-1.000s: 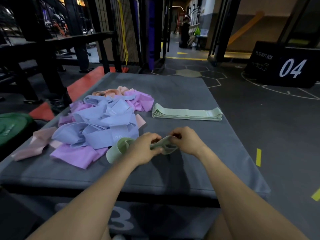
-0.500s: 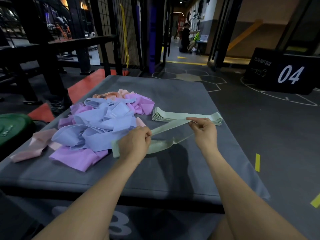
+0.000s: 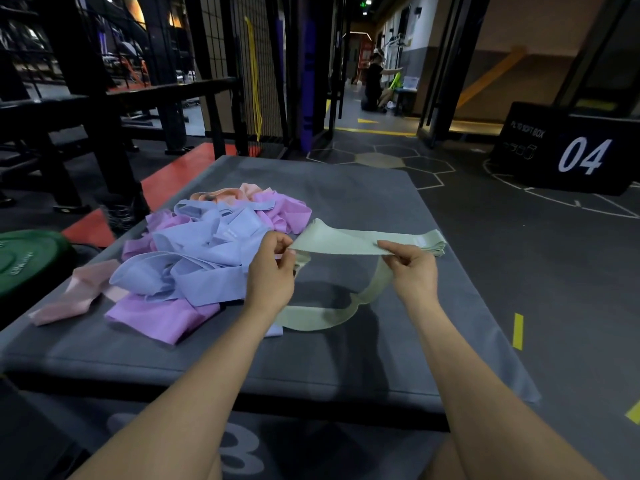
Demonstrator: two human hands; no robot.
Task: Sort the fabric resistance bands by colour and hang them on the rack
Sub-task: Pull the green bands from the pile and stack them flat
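Observation:
A pale green band (image 3: 337, 243) is stretched between my hands above the grey padded box (image 3: 346, 188). My left hand (image 3: 272, 275) pinches its left end and my right hand (image 3: 412, 268) pinches its right end; the lower loop droops to the box top. Behind my right hand lies a flat stack of green bands (image 3: 433, 242), mostly hidden by the held one. To the left sits a tangled heap of blue bands (image 3: 204, 258), with purple bands (image 3: 162, 317) and pink bands (image 3: 76, 292) around it and a peach one (image 3: 225, 194) at the back.
A green weight plate (image 3: 24, 261) lies on the floor at left. A black soft box marked 04 (image 3: 568, 154) stands at right. Dark metal racks and a mesh panel (image 3: 221, 46) stand behind the box. A person crouches far down the corridor.
My hands have lifted and drawn apart, pulling the crumpled green band out flat. The band now hangs over the green stack.

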